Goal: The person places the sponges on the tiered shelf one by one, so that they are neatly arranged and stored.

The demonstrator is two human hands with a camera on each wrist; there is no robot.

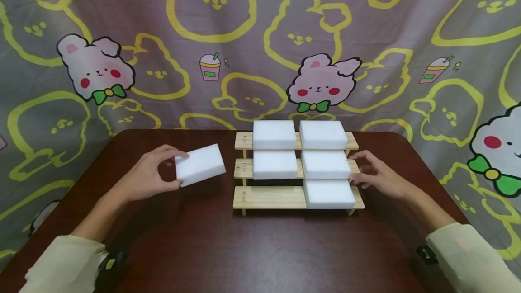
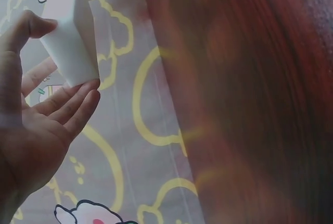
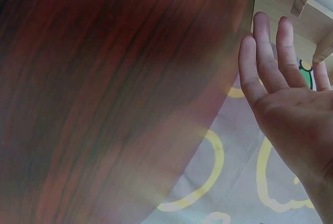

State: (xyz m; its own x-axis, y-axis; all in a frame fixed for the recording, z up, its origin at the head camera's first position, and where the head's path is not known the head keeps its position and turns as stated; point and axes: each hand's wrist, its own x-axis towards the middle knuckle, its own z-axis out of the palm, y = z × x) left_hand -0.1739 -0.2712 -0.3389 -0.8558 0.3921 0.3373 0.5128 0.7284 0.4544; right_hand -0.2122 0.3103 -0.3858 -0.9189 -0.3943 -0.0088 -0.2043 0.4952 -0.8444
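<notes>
My left hand [image 1: 146, 173] pinches a white sponge block [image 1: 201, 165] by its left end, thumb on the near side and fingers on the far side. The block is tilted and stands off to the left of a three-tier wooden rack [image 1: 270, 197]. At the rack's right end is my right hand [image 1: 380, 177], fingertips right beside the middle tier and holding nothing. Its fingers [image 3: 263, 52] look extended in the right wrist view. The top tier carries two white blocks [image 1: 273, 134], the middle tier two more, and the bottom tier one block [image 1: 329, 193] on its right half.
The rack stands toward the back of a dark reddish-brown table [image 1: 260, 252]. Behind the table hangs a grey curtain [image 1: 244, 49] with yellow outlines and cartoon rabbits. Dark wrist straps [image 1: 111, 261] show at the sleeves.
</notes>
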